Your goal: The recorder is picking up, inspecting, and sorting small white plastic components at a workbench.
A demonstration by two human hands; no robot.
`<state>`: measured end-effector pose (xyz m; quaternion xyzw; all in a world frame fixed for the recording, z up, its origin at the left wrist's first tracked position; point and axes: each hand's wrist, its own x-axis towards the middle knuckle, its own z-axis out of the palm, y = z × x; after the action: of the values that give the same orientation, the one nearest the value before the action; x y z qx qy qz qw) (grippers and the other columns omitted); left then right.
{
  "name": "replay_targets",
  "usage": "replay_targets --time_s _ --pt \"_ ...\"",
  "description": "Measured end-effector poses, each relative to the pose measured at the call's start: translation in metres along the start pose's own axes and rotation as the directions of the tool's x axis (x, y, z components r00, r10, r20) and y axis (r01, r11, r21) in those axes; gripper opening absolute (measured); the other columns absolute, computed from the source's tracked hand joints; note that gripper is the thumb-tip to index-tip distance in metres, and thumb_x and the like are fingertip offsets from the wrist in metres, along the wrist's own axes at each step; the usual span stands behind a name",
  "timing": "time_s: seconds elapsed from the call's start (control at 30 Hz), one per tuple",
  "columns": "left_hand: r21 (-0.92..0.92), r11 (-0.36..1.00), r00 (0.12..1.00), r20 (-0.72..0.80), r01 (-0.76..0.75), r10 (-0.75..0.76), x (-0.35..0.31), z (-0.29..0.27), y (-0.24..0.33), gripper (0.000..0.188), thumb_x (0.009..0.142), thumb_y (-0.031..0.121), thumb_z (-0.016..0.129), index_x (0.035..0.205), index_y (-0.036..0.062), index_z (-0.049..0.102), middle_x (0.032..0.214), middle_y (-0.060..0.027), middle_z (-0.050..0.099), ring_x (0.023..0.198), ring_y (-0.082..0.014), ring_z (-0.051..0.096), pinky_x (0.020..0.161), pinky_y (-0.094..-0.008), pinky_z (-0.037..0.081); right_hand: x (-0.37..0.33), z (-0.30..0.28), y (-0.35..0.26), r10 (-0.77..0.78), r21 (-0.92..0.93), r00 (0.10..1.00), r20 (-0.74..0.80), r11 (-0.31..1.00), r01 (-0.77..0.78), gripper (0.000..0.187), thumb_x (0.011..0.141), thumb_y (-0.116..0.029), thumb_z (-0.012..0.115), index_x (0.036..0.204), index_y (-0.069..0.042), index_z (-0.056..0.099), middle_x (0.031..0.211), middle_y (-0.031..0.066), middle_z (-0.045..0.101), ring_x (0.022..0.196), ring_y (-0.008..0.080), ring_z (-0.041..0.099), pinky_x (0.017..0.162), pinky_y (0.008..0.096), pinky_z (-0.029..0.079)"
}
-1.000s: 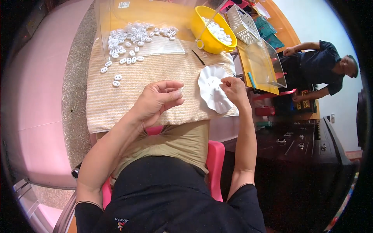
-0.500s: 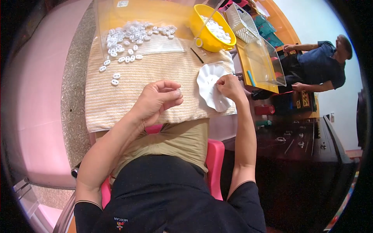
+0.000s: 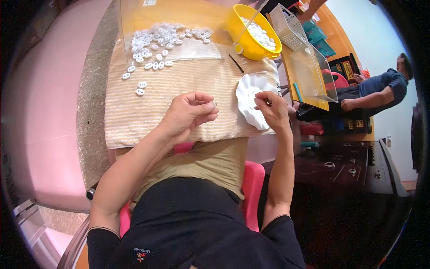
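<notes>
My left hand point(image 3: 192, 113) is closed in a pinch above the striped towel, a small pale piece point(image 3: 214, 103) just showing at its fingertips. My right hand point(image 3: 274, 111) pinches over the right side of a white wavy-edged dish point(image 3: 247, 109); whatever its fingertips hold is too small to make out. A few tiny pale bits lie inside that dish. Beyond the hands, many white oval pieces with two dark holes point(image 3: 154, 40) are heaped on the towel, two of them point(image 3: 141, 88) lying apart nearer me. A thin black stick point(image 3: 236, 63) rests just beyond the dish.
The striped towel point(image 3: 179, 80) covers the tabletop. A yellow tub point(image 3: 242, 42) of white pieces stands at the far right, beside a clear upright panel point(image 3: 179, 18). Further right are a white perforated basket point(image 3: 286, 27), a clear bin point(image 3: 313, 74) and another person point(image 3: 371, 92).
My right hand has lifted slightly from the dish, its fingertips turning toward my left hand. The small piece in my left fingers shows more clearly. The view has shifted, and the other person has leaned.
</notes>
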<state>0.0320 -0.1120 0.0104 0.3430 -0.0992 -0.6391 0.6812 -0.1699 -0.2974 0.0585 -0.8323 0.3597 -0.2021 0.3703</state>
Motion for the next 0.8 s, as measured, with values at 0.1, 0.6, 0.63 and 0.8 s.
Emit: replay_targets --time_s 0.1,0.6,0.63,0.8 --pt "0.006 1.000 1.000 -0.020 -0.001 0.001 0.002 0.000 -0.001 0.016 0.087 0.002 0.065 0.103 0.0001 0.060 0.095 -0.0092 0.066 0.086 -0.0166 0.067 0.079 -0.0278 0.058 -0.007 0.023 -0.004 -0.051 0.275 0.998 0.031 0.961 0.041 0.014 0.088 -0.005 0.066 0.096 0.005 0.066 0.081 0.0058 0.066 0.069 0.0114 0.064 0.065 0.0248 0.054" --pt "0.005 1.000 0.999 -0.041 -0.002 0.002 0.000 -0.001 0.003 0.019 0.087 0.001 0.065 0.105 -0.0035 0.061 0.096 -0.0123 0.068 0.084 -0.0175 0.068 0.077 -0.0275 0.059 -0.016 0.081 -0.038 -0.018 0.525 0.980 0.200 0.846 -0.092 0.014 0.090 -0.006 0.065 0.099 0.005 0.065 0.082 0.0063 0.068 0.073 0.0125 0.066 0.068 0.0228 0.053" --pt "0.009 1.000 0.999 -0.038 0.002 -0.001 0.001 -0.001 0.003 0.019 0.086 0.000 0.065 0.104 -0.0036 0.061 0.096 -0.0125 0.068 0.084 -0.0175 0.068 0.076 -0.0274 0.059 -0.016 0.081 -0.037 -0.040 0.522 0.978 0.203 0.850 -0.073 0.014 0.091 -0.007 0.064 0.099 0.005 0.065 0.083 0.0068 0.068 0.075 0.0129 0.067 0.068 0.0231 0.055" --pt "-0.017 1.000 0.999 -0.049 0.008 -0.008 0.002 -0.002 0.001 0.018 0.086 -0.001 0.065 0.104 -0.0036 0.062 0.095 -0.0119 0.067 0.083 -0.0178 0.068 0.076 -0.0274 0.059 -0.016 0.082 -0.041 -0.059 0.500 0.979 0.194 0.865 -0.047 0.012 0.091 -0.006 0.064 0.098 0.004 0.065 0.084 0.0065 0.069 0.076 0.0118 0.067 0.069 0.0229 0.055"
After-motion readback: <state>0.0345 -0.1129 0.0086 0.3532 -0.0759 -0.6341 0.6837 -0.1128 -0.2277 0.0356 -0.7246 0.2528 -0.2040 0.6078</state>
